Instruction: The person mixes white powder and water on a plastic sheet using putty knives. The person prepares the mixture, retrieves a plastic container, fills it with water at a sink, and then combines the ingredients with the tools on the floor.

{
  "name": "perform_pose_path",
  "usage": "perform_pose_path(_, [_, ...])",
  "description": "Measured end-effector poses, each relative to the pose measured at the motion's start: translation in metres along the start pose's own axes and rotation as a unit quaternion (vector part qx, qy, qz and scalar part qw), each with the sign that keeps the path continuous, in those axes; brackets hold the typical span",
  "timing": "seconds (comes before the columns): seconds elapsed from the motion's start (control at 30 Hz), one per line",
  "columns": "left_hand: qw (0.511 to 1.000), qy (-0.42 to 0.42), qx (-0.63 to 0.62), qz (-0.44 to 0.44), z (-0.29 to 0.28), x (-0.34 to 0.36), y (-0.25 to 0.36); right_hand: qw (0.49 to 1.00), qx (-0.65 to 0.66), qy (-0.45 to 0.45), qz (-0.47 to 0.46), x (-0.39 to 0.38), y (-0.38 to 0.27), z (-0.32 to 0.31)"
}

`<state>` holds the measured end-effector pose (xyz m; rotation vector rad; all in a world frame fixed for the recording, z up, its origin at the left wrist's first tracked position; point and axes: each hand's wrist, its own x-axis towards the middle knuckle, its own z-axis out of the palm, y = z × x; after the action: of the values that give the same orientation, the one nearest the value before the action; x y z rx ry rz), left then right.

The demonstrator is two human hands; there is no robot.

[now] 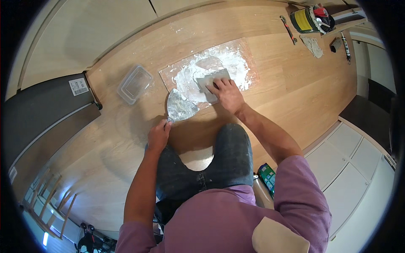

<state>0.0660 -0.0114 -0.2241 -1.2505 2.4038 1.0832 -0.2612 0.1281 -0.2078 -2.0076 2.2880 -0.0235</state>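
A person in a mauve shirt (pixel 223 215) and dark jeans (pixel 234 156) is working low over a wood-grain floor (pixel 295 84), while a metallic bottle (pixel 262 194) and a green packet (pixel 267 178) are resting beside the right hip. The left hand (pixel 158 135) is closing its grip around the handle of a broad, fan-shaped putty knife (pixel 181 106), whose smeared blade is pointing away from the body at the near-left edge of a thin rectangular sheet (pixel 169 76); whether the blade is touching the sheet, the view is not revealing. Just ahead, the right hand (pixel 229 95) is gripping a grey rectangular spreader (pixel 205 87), its fingers bending over the plate, which is sitting amid white paste (pixel 241 63) covering much of the sheet. To the left, a clear plastic tub (pixel 136 84) is lying near the sheet but apart from it. Farther off at upper right, a crumpled pale cloth (pixel 312 46) is lying near a red-and-black wrench (pixel 288 30), a slim cartridge tube (pixel 346 48) is resting beyond a small dark block (pixel 336 44), and a black bucket with a yellow label (pixel 304 21) is holding assorted items, one of them red.
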Motion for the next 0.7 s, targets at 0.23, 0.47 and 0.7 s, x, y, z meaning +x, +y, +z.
perform_pose_path(0.23, [0.999, -0.012, 0.032, -0.019, -0.005, -0.003, -0.006, 0.996, 0.069, -0.049, 0.030, 0.007, 0.014, -0.024])
perform_pose_path(0.47, [0.998, -0.041, 0.046, -0.023, -0.008, 0.002, 0.004, 0.991, 0.028, -0.123, 0.046, -0.012, 0.018, -0.003])
perform_pose_path(0.7, [0.997, -0.055, 0.046, -0.021, -0.010, 0.006, 0.012, 0.995, 0.011, -0.059, 0.080, 0.004, 0.008, -0.002])
